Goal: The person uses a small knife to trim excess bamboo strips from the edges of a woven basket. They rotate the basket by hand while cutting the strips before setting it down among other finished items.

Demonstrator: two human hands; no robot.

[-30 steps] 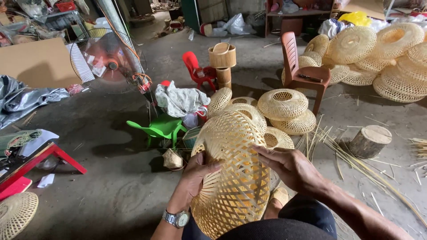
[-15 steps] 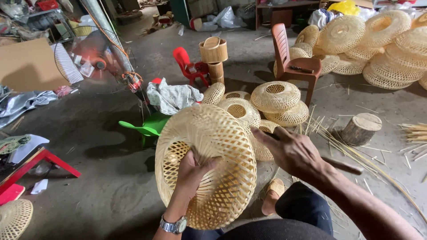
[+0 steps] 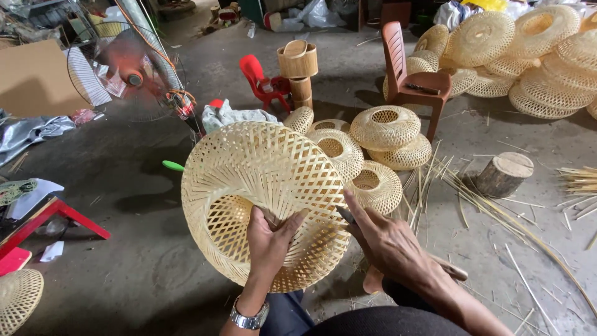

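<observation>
- Woven bamboo shade (image 3: pixel 267 199), round and dome-like, held low in the middle of the view above the person's lap; its open mouth tilts toward the lower left and its domed back faces upper right, so its axis runs on a slant from lower left to upper right.
- Material of the shade: thin pale bamboo strips, crossed in an open diamond lattice over the dome and drawn into tighter parallel ribs at the rim, with light showing through the gaps.
- Left hand (image 3: pixel 268 244), at the lower edge of the shade: palm pressed against the inner lattice, fingers spread and curled over the weave, gripping the shade; a metal wristwatch (image 3: pixel 250 320) sits on the wrist below.
- Right hand (image 3: pixel 388 242), just right of the shade: fingers loosely extended, index finger and thumb reaching to the rim and touching it; a thin dark object lies under the fingers, too hidden to tell what it is.
- Behind the shade, up and to the right: a cluster of smaller finished woven shades (image 3: pixel 385 127) on the concrete floor, each with a round central hole.
- Right of the shade: loose bamboo strips (image 3: pixel 460 186) scattered on the floor, and a short log stump (image 3: pixel 505 174) beyond them.
- Further behind the shade: a brown plastic chair (image 3: pixel 410 78), a small red chair (image 3: pixel 261 78) and a large heap of woven shades (image 3: pixel 528 56).
- Upper left of the shade: a standing fan (image 3: pixel 124 68).
</observation>
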